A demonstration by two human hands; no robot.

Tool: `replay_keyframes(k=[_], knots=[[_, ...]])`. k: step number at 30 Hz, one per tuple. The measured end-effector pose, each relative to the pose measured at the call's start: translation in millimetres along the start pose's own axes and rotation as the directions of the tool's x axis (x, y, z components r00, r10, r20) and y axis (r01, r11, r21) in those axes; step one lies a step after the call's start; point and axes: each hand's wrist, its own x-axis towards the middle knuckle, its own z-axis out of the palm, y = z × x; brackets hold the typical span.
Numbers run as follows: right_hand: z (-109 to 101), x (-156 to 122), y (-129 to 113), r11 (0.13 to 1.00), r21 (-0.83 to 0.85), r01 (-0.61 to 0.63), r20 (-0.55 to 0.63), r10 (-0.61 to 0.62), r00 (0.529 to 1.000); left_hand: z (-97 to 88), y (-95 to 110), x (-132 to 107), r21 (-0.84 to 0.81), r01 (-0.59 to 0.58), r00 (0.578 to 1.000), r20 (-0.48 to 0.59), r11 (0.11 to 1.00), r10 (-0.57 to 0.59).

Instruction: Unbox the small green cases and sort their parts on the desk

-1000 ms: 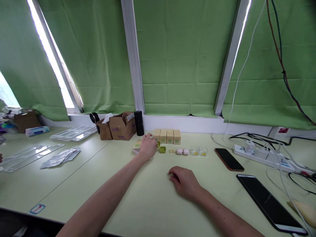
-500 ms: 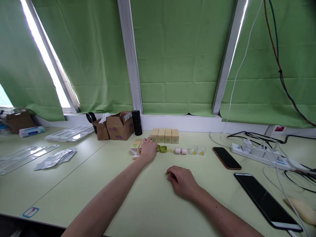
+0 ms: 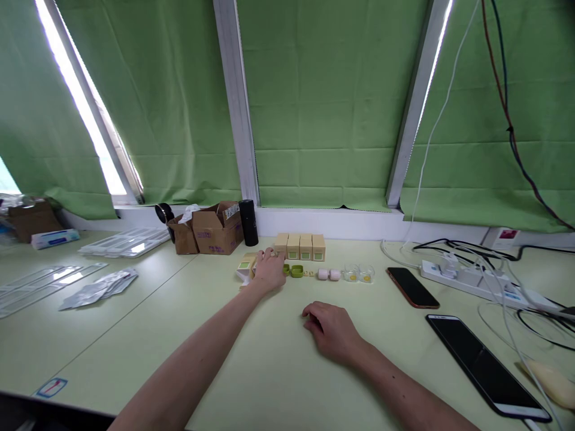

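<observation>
My left hand (image 3: 269, 270) reaches to the far side of the table, its fingers bent and closed around something small that I cannot make out. Just left of it, and partly covered by it, stand an opened kraft box (image 3: 247, 262) with a green label and some white wrapping. Right of the hand runs a row: green cases (image 3: 297, 271), tiny yellowish pieces (image 3: 308, 273), pale pink cylinders (image 3: 323, 274) and clear round cups (image 3: 366, 274). Behind the row are several small kraft boxes (image 3: 306, 246). My right hand (image 3: 331, 330) rests on the table nearer me, fingers curled, nothing seen in it.
Two phones (image 3: 412, 287) (image 3: 487, 365) and a white power strip (image 3: 476, 280) with tangled cables lie on the right. Back left are a cardboard box (image 3: 218, 230) and a black cylinder (image 3: 248, 222). Clear trays (image 3: 126, 242) and silver packets (image 3: 99, 290) lie farther left.
My left hand has shifted very slightly and its fingers have moved a little over the same spot. My right hand has stayed still.
</observation>
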Motion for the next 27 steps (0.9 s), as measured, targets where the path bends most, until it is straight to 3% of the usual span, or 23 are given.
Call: replay_keyframes(k=[10,17,23,27], knots=[[-3,-1,-3,1.000,0.012,-0.014,0.002,0.014,1.000,15.1,13,23,-0.136,-0.122,0.988,0.079,0.983,0.133],[-3,-1,-3,1.000,0.015,-0.007,-0.004,0.007,1.000,18.5,10,26,-0.178,-0.125,0.987,0.077,0.976,0.140],[-3,-1,-2,1.000,0.004,-0.014,0.012,0.014,1.000,8.3,10,22,-0.228,-0.093,0.995,0.000,0.969,0.095],[-1,-1,-1,1.000,0.020,-0.012,-0.005,0.012,1.000,-3.0,18,4,-0.298,-0.079,0.993,-0.105,0.951,0.049]])
